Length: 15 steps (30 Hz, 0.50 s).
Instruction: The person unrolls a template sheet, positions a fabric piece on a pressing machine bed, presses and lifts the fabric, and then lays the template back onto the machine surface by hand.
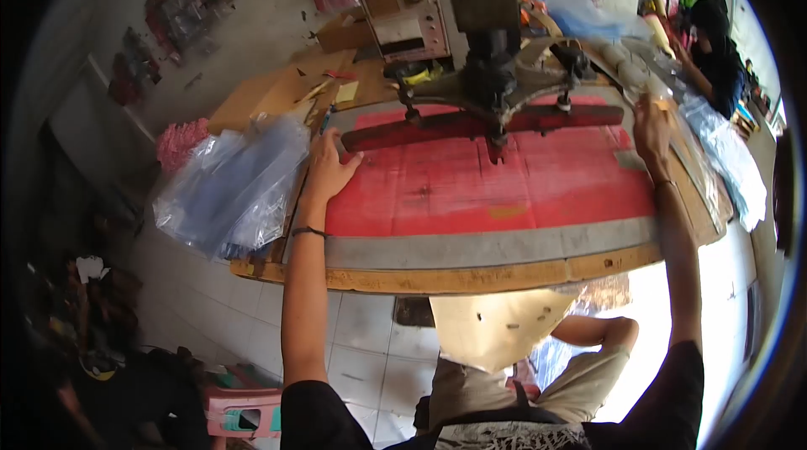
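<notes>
My left hand [333,168] lies at the left edge of the red sheet [437,189], thumb stretched apart from the fingers, beside the left end of a dark red bar [412,132]. My right hand [652,132] is at the sheet's right edge with its fingers curled; what they hold, if anything, is hidden. The bar hangs under a dark metal press head [492,84] with several arms and bolts. Beneath the sheet is a grey board [471,250] on a wooden-edged table [437,280].
Clear plastic bags [239,185] hang over the table's left side, near cardboard [256,97]. A control box [405,17] stands behind. More plastic [731,152] hangs at right, where another person [714,55] sits. A pink stool [244,412] and a dark-clothed person [134,400] are at lower left.
</notes>
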Available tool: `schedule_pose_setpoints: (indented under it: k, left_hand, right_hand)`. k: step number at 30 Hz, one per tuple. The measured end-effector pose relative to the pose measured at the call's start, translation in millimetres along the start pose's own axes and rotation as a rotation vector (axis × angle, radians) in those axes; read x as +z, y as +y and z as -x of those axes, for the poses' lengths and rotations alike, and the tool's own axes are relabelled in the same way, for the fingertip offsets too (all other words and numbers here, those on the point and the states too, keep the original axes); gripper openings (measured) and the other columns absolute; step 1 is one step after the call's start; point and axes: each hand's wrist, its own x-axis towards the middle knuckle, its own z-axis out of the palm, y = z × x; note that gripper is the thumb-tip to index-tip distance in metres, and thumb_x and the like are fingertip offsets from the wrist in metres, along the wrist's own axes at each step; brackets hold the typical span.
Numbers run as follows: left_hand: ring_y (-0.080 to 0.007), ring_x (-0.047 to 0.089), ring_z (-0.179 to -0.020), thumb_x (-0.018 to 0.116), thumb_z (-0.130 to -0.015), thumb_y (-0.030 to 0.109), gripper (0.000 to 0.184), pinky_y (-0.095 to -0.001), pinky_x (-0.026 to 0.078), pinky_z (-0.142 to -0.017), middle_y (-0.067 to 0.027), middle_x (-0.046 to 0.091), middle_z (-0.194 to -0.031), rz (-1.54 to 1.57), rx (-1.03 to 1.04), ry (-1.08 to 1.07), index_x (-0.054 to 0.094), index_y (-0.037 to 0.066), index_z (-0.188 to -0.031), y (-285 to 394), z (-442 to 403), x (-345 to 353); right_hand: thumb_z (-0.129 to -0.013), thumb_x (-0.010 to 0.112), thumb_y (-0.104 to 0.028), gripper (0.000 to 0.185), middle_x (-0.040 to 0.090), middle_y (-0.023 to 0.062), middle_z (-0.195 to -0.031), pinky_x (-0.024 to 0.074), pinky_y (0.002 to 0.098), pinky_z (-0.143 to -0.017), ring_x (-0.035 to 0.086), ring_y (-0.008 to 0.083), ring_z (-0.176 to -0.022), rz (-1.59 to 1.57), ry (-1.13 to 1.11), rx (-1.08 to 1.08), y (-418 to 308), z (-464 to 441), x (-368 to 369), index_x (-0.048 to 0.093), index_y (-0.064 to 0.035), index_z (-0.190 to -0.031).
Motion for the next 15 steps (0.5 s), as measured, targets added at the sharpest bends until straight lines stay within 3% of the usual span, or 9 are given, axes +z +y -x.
schedule_pose_setpoints:
  k: [2,4,6,8,9,12,13,14,15]
  left_hand:
    - [-0.0393,0.061,-0.098,0.078,-0.08,0.022,0.061,-0.0477,0.044,-0.092,-0.0229,0.06,-0.103,-0.411,0.202,0.067,0.042,0.004,-0.126,-8.4,11.6,6.6]
    - [-0.0394,0.061,-0.098,0.078,-0.08,0.023,0.063,-0.0471,0.045,-0.091,-0.0225,0.061,-0.102,-0.406,0.161,0.02,0.041,0.003,-0.126,-11.2,6.5,5.9]
    - [-0.0392,0.06,-0.102,0.078,-0.08,0.024,0.063,-0.0467,0.045,-0.091,-0.0222,0.061,-0.102,0.039,-0.124,-0.197,0.041,0.002,-0.126,23.6,-1.5,-16.5]
    - [-0.0404,0.055,-0.115,0.076,-0.082,0.026,0.066,-0.045,0.043,-0.098,-0.0268,0.057,-0.116,0.192,-0.346,-0.302,0.038,0.002,-0.131,43.4,-12.3,-30.0]
    - [-0.041,0.053,-0.121,0.075,-0.083,0.026,0.067,-0.0441,0.043,-0.102,-0.0292,0.055,-0.123,0.27,-0.457,-0.355,0.037,0.002,-0.133,47.0,-15.9,-30.6]
    - [-0.0406,0.056,-0.109,0.078,-0.08,0.022,0.065,-0.0464,0.043,-0.095,-0.0227,0.059,-0.108,0.174,-0.293,-0.114,0.04,0.001,-0.128,-0.3,-3.3,-0.4]
    - [-0.0414,0.05,-0.119,0.077,-0.081,0.027,0.064,-0.0473,0.04,-0.1,-0.0266,0.053,-0.122,0.091,-0.143,-0.067,0.041,0.002,-0.128,-14.3,2.3,9.1]
    - [-0.0414,0.048,-0.122,0.077,-0.081,0.029,0.064,-0.0478,0.039,-0.102,-0.0275,0.049,-0.127,-0.01,-0.117,-0.109,0.041,0.002,-0.128,-20.6,4.6,9.1]
    - [-0.0414,0.046,-0.125,0.076,-0.082,0.031,0.065,-0.0483,0.037,-0.104,-0.0285,0.046,-0.131,-0.107,-0.089,-0.15,0.041,0.002,-0.128,-25.1,7.5,10.3]
  right_hand:
    - [-0.095,0.053,-0.021,0.021,0.065,0.0157,-0.1,0.0449,0.0443,-0.083,0.062,0.0365,-0.093,-0.055,0.053,-0.17,1.9,8.6,1.3,0.055,-0.0038,-0.106]
    - [-0.095,0.053,-0.023,0.024,0.062,0.0155,-0.106,0.045,0.0441,-0.084,0.06,0.0356,-0.101,-0.092,0.024,-0.07,2.1,-2.6,0.6,0.056,-0.0039,-0.109]
    - [-0.096,0.053,-0.024,0.025,0.062,0.0153,-0.106,0.0445,0.0436,-0.084,0.06,0.0351,-0.101,-0.187,0.031,0.033,4.1,-5.3,4.8,0.057,-0.0047,-0.111]
    - [-0.099,0.05,-0.027,0.025,0.061,0.0135,-0.111,0.0437,0.0449,-0.09,0.058,0.0331,-0.106,0.161,-0.186,-0.279,34.9,13.9,28.7,0.061,-0.007,-0.109]
    - [-0.099,0.05,-0.028,0.025,0.06,0.011,-0.115,0.0411,0.0454,-0.094,0.055,0.0311,-0.111,0.141,-0.154,-0.199,18.7,8.6,10.6,0.062,-0.0074,-0.109]
    - [-0.099,0.051,-0.028,0.025,0.056,0.0065,-0.122,0.0353,0.0454,-0.098,0.05,0.0274,-0.118,-0.028,-0.193,0.017,19.8,-7.0,12.9,0.062,-0.0081,-0.108]
    - [-0.099,0.051,-0.028,0.024,0.056,0.0055,-0.124,0.0338,0.045,-0.099,0.048,0.0266,-0.119,-0.099,-0.232,0.092,29.7,-1.6,25.3,0.062,-0.0083,-0.108]
    - [-0.098,0.052,-0.027,0.024,0.056,0.0063,-0.124,0.0357,0.043,-0.096,0.05,0.0276,-0.117,0.215,-0.064,-0.297,34.0,18.5,33.9,0.061,-0.0082,-0.108]
    - [-0.097,0.053,-0.027,0.024,0.056,0.0065,-0.123,0.0359,0.0419,-0.096,0.049,0.0278,-0.117,0.176,-0.037,-0.267,25.5,15.3,19.4,0.061,-0.0082,-0.108]
